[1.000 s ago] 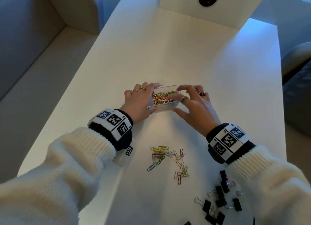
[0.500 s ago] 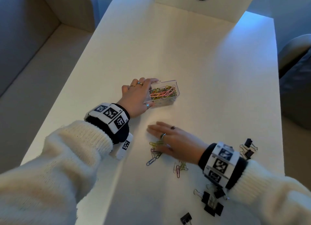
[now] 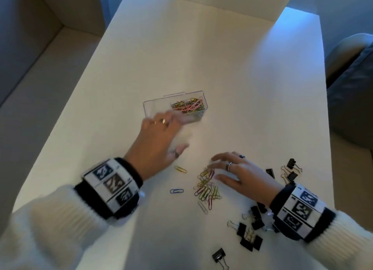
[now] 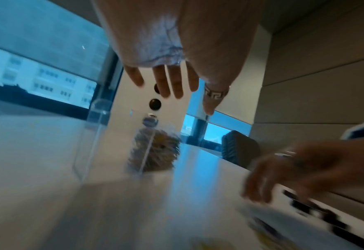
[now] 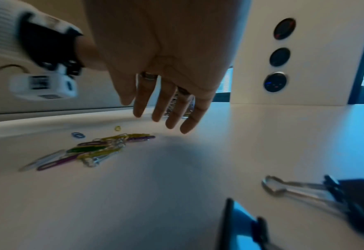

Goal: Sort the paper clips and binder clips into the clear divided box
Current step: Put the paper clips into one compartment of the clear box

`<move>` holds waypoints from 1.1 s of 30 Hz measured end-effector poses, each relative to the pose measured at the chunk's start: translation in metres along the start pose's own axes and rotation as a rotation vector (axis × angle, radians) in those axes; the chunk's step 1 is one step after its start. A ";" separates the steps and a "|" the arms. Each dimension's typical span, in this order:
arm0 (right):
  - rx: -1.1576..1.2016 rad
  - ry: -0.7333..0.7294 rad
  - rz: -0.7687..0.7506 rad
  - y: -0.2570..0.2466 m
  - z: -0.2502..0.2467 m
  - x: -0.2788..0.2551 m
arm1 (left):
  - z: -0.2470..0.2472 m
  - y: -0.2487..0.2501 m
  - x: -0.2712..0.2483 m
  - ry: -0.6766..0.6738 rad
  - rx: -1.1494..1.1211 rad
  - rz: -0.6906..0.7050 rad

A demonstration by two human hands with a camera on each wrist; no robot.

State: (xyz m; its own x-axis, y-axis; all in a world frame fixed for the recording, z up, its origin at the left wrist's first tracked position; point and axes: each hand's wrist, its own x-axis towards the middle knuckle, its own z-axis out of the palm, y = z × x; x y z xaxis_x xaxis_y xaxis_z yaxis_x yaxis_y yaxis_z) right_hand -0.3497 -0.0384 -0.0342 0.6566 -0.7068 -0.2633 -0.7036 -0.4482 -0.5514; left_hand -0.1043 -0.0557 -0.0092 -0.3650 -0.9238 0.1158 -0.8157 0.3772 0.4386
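Toward table (image 3: 232, 72) middle: clear divided plastic box (image 3: 150, 108), coloured paper clips filling right compartment. Nearer front edge: loose coloured clip pile (image 3: 205, 187), black binder clips (image 3: 250, 235). Left hand (image 3: 155, 140) and right hand (image 3: 242, 175) splayed, empty. Risk: sweeping fingers scattering pile.

A clear box (image 3: 153, 108) is set on the white table (image 3: 232, 72). Nearer than the box, a heap of colored paper clips (image 3: 206, 186) is spread on the table. Black binder clips (image 3: 250, 227) are scattered just past that heap, away from the box.
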 end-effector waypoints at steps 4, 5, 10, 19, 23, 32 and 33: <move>0.025 -0.157 0.249 -0.006 0.001 -0.003 | 0.025 0.005 -0.038 -0.570 -0.075 -0.205; 0.016 -0.186 0.259 -0.009 0.003 -0.003 | 0.032 0.005 -0.042 -0.642 -0.023 -0.211; -0.042 -0.196 0.225 -0.018 0.022 0.000 | 0.053 0.019 -0.038 -0.612 -0.100 -0.175; -0.046 -0.197 0.166 -0.017 0.021 0.000 | 0.059 0.024 -0.043 -0.325 -0.160 -0.201; -0.079 -0.180 0.134 -0.021 0.024 0.005 | 0.063 0.030 -0.047 -0.360 -0.269 -0.181; -0.056 -0.176 0.008 -0.024 0.028 0.027 | 0.037 0.004 -0.041 -0.128 -0.440 -0.218; -0.031 -0.171 0.007 -0.023 0.029 0.030 | 0.030 0.003 -0.038 -0.102 -0.442 -0.205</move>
State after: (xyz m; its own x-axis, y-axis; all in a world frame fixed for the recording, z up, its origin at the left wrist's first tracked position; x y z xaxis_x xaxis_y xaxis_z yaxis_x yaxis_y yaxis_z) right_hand -0.3062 -0.0333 -0.0517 0.6868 -0.6073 -0.3995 -0.7144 -0.4627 -0.5249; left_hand -0.1064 -0.0172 -0.0394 -0.2765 -0.9567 -0.0905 -0.6151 0.1038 0.7816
